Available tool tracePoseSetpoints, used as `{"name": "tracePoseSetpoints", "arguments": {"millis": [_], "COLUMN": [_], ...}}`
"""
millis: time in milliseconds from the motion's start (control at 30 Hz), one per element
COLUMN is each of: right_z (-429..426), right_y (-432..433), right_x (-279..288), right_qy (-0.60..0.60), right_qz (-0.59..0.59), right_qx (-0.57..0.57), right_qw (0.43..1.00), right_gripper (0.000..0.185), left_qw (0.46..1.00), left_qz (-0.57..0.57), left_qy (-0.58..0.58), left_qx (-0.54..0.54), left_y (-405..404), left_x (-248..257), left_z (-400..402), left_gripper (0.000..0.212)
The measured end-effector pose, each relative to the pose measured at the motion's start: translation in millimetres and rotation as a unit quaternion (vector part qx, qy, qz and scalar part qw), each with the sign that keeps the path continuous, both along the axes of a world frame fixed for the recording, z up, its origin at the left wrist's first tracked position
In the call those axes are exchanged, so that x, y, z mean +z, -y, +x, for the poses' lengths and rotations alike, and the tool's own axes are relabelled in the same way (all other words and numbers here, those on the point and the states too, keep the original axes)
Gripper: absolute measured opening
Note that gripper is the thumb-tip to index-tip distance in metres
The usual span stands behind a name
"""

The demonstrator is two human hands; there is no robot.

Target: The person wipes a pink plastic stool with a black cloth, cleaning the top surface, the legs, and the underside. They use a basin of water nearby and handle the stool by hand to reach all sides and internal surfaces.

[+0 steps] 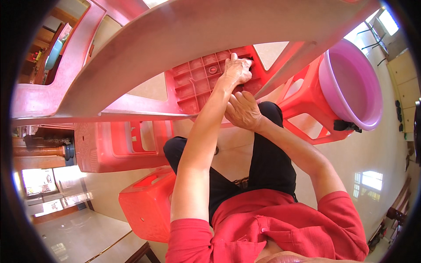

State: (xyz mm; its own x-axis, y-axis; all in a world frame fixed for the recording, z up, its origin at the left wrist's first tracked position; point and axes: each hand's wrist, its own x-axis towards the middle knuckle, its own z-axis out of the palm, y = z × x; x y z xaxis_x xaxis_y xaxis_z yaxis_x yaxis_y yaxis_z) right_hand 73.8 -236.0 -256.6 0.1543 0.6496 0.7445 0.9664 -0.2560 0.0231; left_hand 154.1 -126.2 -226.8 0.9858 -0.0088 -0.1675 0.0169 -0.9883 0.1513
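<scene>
A red plastic stool [204, 29] lies tipped in front of me, with the ribbed underside of its seat [210, 82] facing me. My left hand [237, 69] reaches inside against the ribs. Its fingers are bent around a dark cloth-like piece [251, 62], mostly hidden by the hand. Just below, my right hand [244, 111] is curled at the seat's near edge, close to my knee. Another dark bit [239, 88] shows above its fingers. What the right hand grips, if anything, is hidden.
At right, a pink plastic basin [352, 85] rests on another red stool [306, 105], with a black cloth [347, 125] at the basin's rim. More red stools [121, 144] [148, 203] stand on the left. Glossy tiled floor [332, 171] lies around me.
</scene>
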Motion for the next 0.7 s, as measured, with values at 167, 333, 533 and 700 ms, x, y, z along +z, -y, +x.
{"name": "tracePoseSetpoints", "arguments": {"millis": [167,333,533,700], "right_z": [3.7,1.0,0.0,0.3], "right_y": [2.4,-0.1,-0.3,-0.6], "right_x": [-4.2,-3.0,-1.0,-1.3], "right_qy": [0.01,0.018,-0.002,0.014], "right_qz": [0.014,-0.002,0.008,0.008], "right_qx": [-0.003,-0.004,-0.001,-0.015], "right_qw": [1.0,1.0,1.0,1.0], "right_gripper": [0.014,0.011,0.013,0.016], "left_qw": [0.995,0.996,0.944,0.956], "left_qz": [0.06,0.007,-0.27,-0.291], "left_qy": [0.05,0.07,0.178,-0.038], "left_qx": [0.064,0.054,0.061,0.03], "left_y": [3.4,-0.4,-6.7,-3.5], "left_x": [2.2,-2.8,-8.2,-7.3], "left_z": [-16.8,-15.5,-30.4,-28.2], "left_gripper": [0.026,0.03,0.046,0.056]}}
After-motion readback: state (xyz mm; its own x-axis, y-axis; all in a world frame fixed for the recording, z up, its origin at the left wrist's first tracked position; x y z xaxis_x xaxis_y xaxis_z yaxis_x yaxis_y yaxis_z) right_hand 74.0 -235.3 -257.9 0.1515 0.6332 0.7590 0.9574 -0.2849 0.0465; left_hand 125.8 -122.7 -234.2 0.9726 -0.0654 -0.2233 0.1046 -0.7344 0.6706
